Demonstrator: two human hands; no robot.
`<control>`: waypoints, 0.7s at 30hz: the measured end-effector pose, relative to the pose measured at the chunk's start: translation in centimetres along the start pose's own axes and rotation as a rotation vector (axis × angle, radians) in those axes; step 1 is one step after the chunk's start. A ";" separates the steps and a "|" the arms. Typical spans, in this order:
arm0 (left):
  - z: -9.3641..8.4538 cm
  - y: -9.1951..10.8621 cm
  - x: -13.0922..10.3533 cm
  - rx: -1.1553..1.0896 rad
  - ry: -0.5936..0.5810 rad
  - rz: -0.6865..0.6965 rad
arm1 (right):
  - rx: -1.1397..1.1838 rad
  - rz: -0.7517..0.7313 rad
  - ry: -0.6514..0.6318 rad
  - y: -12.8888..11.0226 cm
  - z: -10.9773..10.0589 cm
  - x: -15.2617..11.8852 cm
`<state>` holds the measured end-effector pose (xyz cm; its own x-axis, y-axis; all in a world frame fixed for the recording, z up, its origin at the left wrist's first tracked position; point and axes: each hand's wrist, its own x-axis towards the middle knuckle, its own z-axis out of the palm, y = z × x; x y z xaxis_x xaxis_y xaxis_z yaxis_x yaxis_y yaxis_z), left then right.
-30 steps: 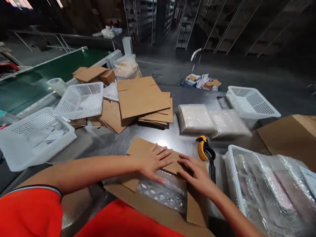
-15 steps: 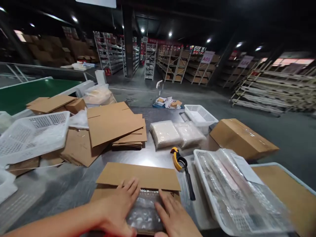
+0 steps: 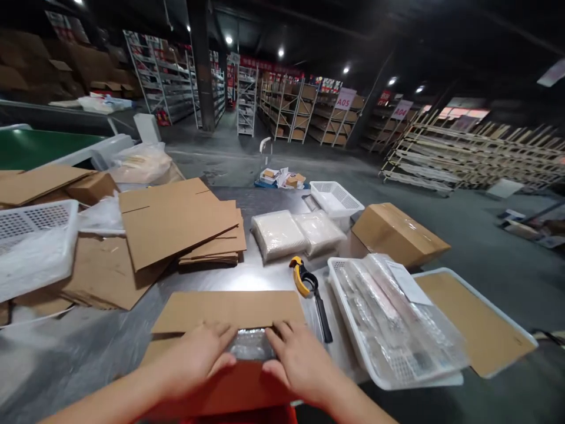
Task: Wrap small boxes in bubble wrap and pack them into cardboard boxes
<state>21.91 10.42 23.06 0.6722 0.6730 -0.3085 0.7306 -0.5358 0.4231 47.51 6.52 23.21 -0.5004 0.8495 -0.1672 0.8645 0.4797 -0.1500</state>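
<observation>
A cardboard box [image 3: 229,309] lies low on the metal table in front of me, its far flap raised. Clear bubble wrap [image 3: 251,344] shows inside it, between my hands. My left hand [image 3: 200,353] rests on the left part of the box, fingers stretched forward and thumb apart. On the other side, my right hand [image 3: 293,356] lies with fingers over the wrap's right edge and thumb spread. The near cardboard flap [image 3: 238,383], reddish in shadow, reaches up under both thumbs. Right of the box lies a yellow-and-black hand tool [image 3: 311,291], like a tape dispenser.
Flat cardboard sheets [image 3: 176,215] are stacked at left, beside a white basket [image 3: 66,253]. Wrapped white packs [image 3: 280,232] sit behind the box. At right, a white basket [image 3: 353,335] holds plastic-wrapped items; a closed carton [image 3: 397,232] stands behind it.
My hands have drawn closer together over the bubble wrap, and less of it shows. The near flap has come into sight under my thumbs. The camera has turned right.
</observation>
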 end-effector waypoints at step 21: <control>6.4 0.8 3.2 0.248 0.309 -0.041 | 0.015 -0.153 0.432 3.9 4.5 3.6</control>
<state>25.44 8.84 16.93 0.6017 0.7979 -0.0345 0.7885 -0.5866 0.1851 48.91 10.47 17.64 -0.5541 0.7842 0.2793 0.7798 0.6064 -0.1557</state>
